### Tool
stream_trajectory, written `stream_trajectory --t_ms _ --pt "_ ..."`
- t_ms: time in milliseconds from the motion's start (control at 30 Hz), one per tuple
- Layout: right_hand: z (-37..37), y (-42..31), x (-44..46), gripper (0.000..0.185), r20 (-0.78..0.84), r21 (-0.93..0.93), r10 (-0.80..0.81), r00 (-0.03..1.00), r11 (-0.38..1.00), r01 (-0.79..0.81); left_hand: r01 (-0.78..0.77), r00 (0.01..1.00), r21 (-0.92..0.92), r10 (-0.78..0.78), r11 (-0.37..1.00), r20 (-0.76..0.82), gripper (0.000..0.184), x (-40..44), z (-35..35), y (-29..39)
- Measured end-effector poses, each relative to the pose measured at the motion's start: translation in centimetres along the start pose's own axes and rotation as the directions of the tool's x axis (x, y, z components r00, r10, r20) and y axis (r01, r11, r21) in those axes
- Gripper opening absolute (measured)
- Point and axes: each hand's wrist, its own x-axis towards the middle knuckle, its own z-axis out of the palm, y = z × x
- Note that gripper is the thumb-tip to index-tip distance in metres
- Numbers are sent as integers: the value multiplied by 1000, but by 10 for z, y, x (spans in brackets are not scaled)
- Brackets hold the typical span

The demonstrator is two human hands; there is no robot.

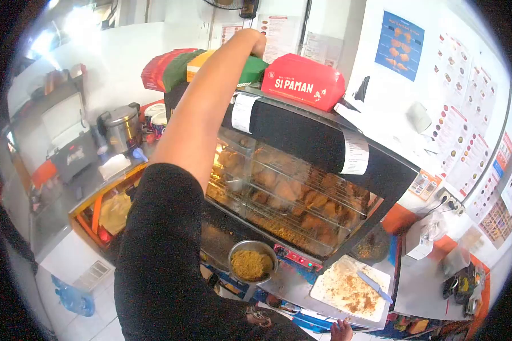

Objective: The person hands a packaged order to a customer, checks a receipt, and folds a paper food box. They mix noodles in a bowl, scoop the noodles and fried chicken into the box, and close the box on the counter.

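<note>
My left hand [259, 44] is raised at the top, above the green folded boxes [255, 73] on the glass display warmer [324, 122]; its fingers are mostly hidden. A red box stack marked SI PAMAN [303, 81] stands just right of it. Low at the bottom edge, my right hand [341, 329] shows partly, fingers a little apart and nothing seen in them. It is near the white cutting board [335, 284], which has brown crumbs and a knife [374, 286]. Left of the board is a metal bowl [233, 258] of yellowish crumbs. Fried pieces lie behind the warmer's glass.
A metal pot [123, 128] stands on the left counter near a white cloth [114, 166]. Red boxes [159, 71] sit at the warmer's left end. On the right counter are a white box [418, 241] and dark containers [463, 284]. A fan [227, 3] hangs at the top.
</note>
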Motion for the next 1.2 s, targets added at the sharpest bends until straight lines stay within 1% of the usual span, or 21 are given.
stream_trajectory --t_ms 67,100,200,367,400,467,500,533,600,633,733,767,833,867,933,967,1067,1167,1200 --pt "-14 11 15 45 -57 50 28 998 998 -26 -96 975 89 112 991 -190 33 26 10 3" --pt "-18 13 19 46 -46 48 39 998 998 -37 -197 926 116 223 974 -304 34 31 15 2" --pt "-25 15 24 47 -24 38 56 998 998 -55 -221 924 111 245 969 -295 34 45 15 1" --pt "-15 8 14 47 -14 12 45 999 999 -45 -144 967 35 148 989 -208 26 37 27 -16" --pt "-15 9 16 47 -19 29 50 999 998 -49 -127 972 23 129 992 -196 25 38 26 -21" --pt "-25 18 24 46 -25 67 60 998 996 -59 -168 971 -97 148 981 -188 30 42 25 -26" --pt "-36 25 32 38 -36 105 69 997 992 -64 -187 970 -158 158 969 -182 33 46 27 -29" --pt "-42 28 35 35 -19 102 66 998 993 -63 -205 970 -218 168 954 -178 36 48 27 -31" --pt "-46 32 36 29 16 98 60 998 993 -62 -148 984 -312 110 939 -137 40 46 26 -30" --pt "-42 30 33 25 -47 125 59 997 991 -53 -118 990 -357 82 926 -114 41 43 26 -28" --pt "-49 31 36 27 16 121 47 999 991 -49 -140 988 -163 148 977 37 51 25 18 -33" --pt "-50 32 36 28 -14 109 44 999 993 -42 -115 983 -389 160 914 86 48 34 23 -41" --pt "-34 23 23 30 -73 84 34 997 996 -28 -152 984 -335 174 930 37 46 28 20 -42" --pt "-39 25 27 31 -33 90 20 999 996 -18 -169 983 -307 182 936 14 45 26 19 -42" --pt "-47 30 36 34 49 101 -8 999 995 3 -229 972 -126 219 965 -87 40 3 14 -25" --pt "-49 32 42 35 26 92 -2 1000 996 0 -250 960 -31 244 968 -135 38 -5 12 -18" --pt "-51 36 50 38 -25 63 10 1000 998 -8 -120 991 20 121 993 -49 35 24 20 -22" --pt "-44 30 43 39 -44 49 20 999 999 -17 -255 955 104 267 961 -126 35 -14 2 -9" --pt "-46 31 47 39 -56 58 35 998 998 -32 -254 937 69 263 965 -228 32 -10 3 -10"
